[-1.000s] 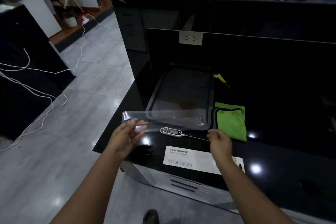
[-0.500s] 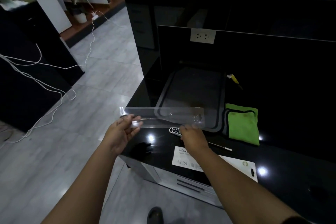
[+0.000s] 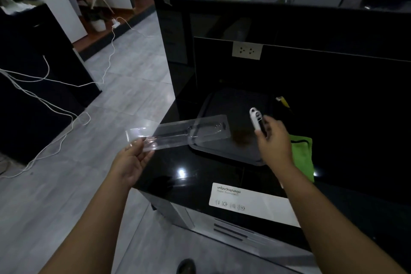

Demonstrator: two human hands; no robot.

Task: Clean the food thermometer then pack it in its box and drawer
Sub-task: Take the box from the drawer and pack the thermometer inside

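Observation:
My left hand [image 3: 131, 162] grips one end of a long clear plastic packaging tray [image 3: 184, 134], held level above the counter's left edge. My right hand [image 3: 272, 140] holds the food thermometer [image 3: 255, 120] by its white and black head, lifted over the counter; the metal probe is hidden behind the hand. The thermometer's flat white box [image 3: 251, 203], printed with text, lies on the black counter near the front edge, under my right forearm.
A dark cutting board [image 3: 222, 104] with a brown smear lies on the glossy black counter [image 3: 182, 184]. A green cloth [image 3: 303, 155] sits to its right. A yellow-tipped item [image 3: 282, 101] lies behind. A wall socket [image 3: 246, 50] is above. White cables trail on the floor at left.
My right hand picked the thermometer up off the counter and raised it. My left hand kept the clear tray, which now tilts toward the right.

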